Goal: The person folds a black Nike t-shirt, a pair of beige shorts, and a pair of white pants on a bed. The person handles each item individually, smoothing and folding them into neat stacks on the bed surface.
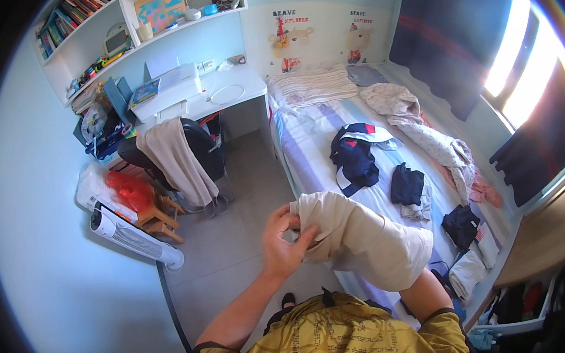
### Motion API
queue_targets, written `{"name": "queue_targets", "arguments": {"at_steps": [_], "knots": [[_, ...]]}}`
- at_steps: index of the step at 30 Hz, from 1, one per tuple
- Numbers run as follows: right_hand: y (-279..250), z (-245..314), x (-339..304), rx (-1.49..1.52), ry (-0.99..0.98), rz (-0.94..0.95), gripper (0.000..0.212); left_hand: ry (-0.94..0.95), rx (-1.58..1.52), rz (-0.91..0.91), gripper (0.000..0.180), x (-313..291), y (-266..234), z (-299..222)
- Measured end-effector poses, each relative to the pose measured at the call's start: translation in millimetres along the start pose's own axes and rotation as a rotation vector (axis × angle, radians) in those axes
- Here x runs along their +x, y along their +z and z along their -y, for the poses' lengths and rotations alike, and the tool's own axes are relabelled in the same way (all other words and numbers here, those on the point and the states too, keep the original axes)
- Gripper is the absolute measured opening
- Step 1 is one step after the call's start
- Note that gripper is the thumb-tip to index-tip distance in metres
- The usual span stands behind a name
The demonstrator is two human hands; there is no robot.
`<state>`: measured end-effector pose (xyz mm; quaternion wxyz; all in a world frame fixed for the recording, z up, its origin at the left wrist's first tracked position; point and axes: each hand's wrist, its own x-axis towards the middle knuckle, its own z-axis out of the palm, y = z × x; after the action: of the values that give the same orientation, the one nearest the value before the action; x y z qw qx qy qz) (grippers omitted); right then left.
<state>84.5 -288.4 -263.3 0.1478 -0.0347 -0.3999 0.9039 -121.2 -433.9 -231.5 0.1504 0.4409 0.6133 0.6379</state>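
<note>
A beige garment (364, 236), bunched into a wide tube, is held up in front of my chest over the near edge of the bed. At its left end, my left hand (284, 242) grips the opening's edge, thumb and fingers closed round the cloth. My right forearm (427, 295) goes up into the garment's right end, so the right hand and its fingers are hidden inside the fabric. Whether the garment is trousers cannot be made out. Beyond it on the bed lie a crumpled navy, white and red jacket (356, 159) and a folded dark garment (407, 183) on grey cloth.
The bed (306, 133) carries a rumpled quilt (432, 138) and small folded clothes (460, 225) along its right side. Left of it stand a chair (206, 149) draped with beige cloth, a white desk (244, 82), a wooden stool (159, 216) and a white tower fan (134, 240). An open drawer (518, 324) holds clothes.
</note>
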Motion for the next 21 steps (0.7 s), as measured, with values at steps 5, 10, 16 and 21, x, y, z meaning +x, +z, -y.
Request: {"name": "queue_targets", "arguments": {"at_steps": [5, 10, 16, 21], "knots": [[-1.4, 13.7, -1.2, -0.036, -0.016, -0.022, 0.062, -0.182, -0.385, 0.066, 0.011, 12.2, 5.7, 17.2], [-7.7, 19.0, 13.1, -0.026, -0.042, 0.000, 0.063, -0.068, -0.539, -0.109, 0.014, 25.2, 8.6, -6.8], [-9.0, 44.3, 31.5, -0.038, -0.099, 0.010, 0.064, -0.309, -0.386, 0.269, 0.047, 4.8, -36.6, 35.5], [-14.4, 63.7, 35.2, -0.036, -0.134, -0.007, 0.064, -0.279, -0.076, 0.631, 0.072, 10.5, -24.4, 10.3]]}}
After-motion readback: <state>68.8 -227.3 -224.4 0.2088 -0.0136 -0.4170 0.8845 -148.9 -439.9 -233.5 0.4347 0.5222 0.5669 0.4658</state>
